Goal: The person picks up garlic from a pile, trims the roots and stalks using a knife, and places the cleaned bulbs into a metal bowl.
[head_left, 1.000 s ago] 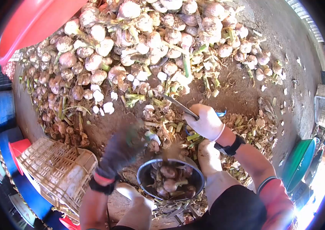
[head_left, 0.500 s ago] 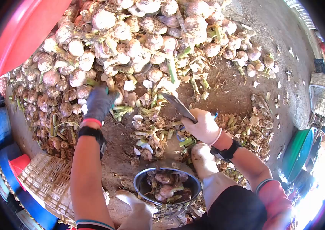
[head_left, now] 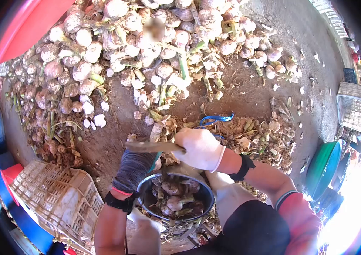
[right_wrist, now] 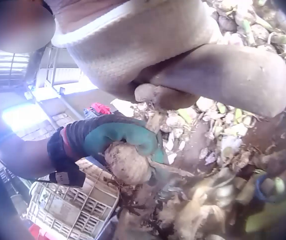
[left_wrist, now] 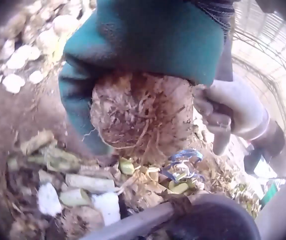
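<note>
My left hand (head_left: 136, 165), in a grey and teal glove, grips a garlic bulb (left_wrist: 140, 116); its root end faces the left wrist camera. In my right hand (head_left: 199, 148), white-gloved, is a knife (head_left: 153, 147) held by its handle, its broad blade lying level across and overlapping the left hand in the head view. The right wrist view shows the bulb under the teal fingers (right_wrist: 125, 136), lower left of the blade. Just below both hands stands a metal bowl (head_left: 145, 196) with several garlic bulbs (head_left: 174, 203) in it.
A large heap of garlic bulbs (head_left: 91, 51) spreads ahead and left, under a red tub (head_left: 31, 34). Cut stalks and skins (head_left: 270, 131) litter the ground at right, with a blue strip (head_left: 216, 120). A plastic basket (head_left: 57, 191) lies left; a green basin (head_left: 323, 168) stands right.
My left hand reached up to the heap and has come back above the bowl with a garlic bulb. The right hand has moved left, and the knife has turned to lie level.
</note>
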The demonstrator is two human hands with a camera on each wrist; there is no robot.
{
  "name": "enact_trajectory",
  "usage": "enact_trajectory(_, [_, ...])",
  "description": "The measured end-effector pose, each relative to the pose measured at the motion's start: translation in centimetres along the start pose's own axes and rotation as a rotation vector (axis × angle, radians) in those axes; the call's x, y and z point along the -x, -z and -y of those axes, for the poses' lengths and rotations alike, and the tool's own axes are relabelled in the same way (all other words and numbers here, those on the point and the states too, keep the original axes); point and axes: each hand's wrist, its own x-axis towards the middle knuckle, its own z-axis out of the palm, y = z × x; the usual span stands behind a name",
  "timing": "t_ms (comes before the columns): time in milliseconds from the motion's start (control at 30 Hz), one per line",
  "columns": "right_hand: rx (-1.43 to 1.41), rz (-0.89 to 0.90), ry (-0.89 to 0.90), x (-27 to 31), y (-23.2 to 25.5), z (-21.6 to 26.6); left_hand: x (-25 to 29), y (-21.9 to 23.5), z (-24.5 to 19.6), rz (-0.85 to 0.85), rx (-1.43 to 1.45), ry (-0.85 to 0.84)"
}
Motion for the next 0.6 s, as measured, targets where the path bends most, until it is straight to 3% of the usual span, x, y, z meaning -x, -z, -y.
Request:
enact_trajectory(67, [0.028,-0.038,0.088,-0.1,-0.1,0.9,1.2,1.6,-0.8,-0.197,-0.11,-0.163])
enact_trajectory(100, [0.063,0.152,-0.165,-1.1,-0.3,0.4,1.2,4.5,-2.7,-0.112,0.165,0.19])
enact_trajectory(133, [0.143,0.224,-0.223,-1.4,-1.2,-1.3,1.2,6.2,-3.8,-0.02,0.438,0.542])
enact_trajectory(200, [0.1,0.246,-0.241,-0.8,-0.6,-1.6,2.1,6.6,-3.4,-0.076,0.562,0.589])
enact_trajectory(267, [-0.021,0.168,-0.175,-0.2,-0.1,-0.6,2.8,6.4,-2.4,0.118,0.73,0.722])
enact_trajectory(300, [-0.145,0.08,-0.115,-0.2,0.1,0.2,3.1,5.6,-2.0,0.114,0.722,0.732])
enact_trajectory(367, [-0.198,0.074,-0.002,0.0,0.0,2.0,3.0,4.0,-1.6,0.033,1.05,0.754])
enact_trajectory(433, [-0.23,0.02,0.156,0.2,-0.9,2.3,3.1,4.6,-2.4,0.084,1.045,0.809])
enact_trajectory(500, [-0.234,-0.02,0.145,0.6,-0.7,2.5,3.4,4.5,-2.5,0.125,1.04,0.866])
enact_trajectory(533, [-0.242,-0.057,0.142,0.6,-0.6,2.6,4.0,3.2,-1.8,0.061,1.001,0.677])
enact_trajectory(567, [-0.257,-0.1,0.264,0.6,-1.4,2.0,5.0,2.3,-1.0,-0.002,0.947,0.504])
enact_trajectory(600, [-0.287,-0.078,0.223,0.7,-1.0,2.9,5.5,2.0,-1.2,-0.015,0.932,0.541])
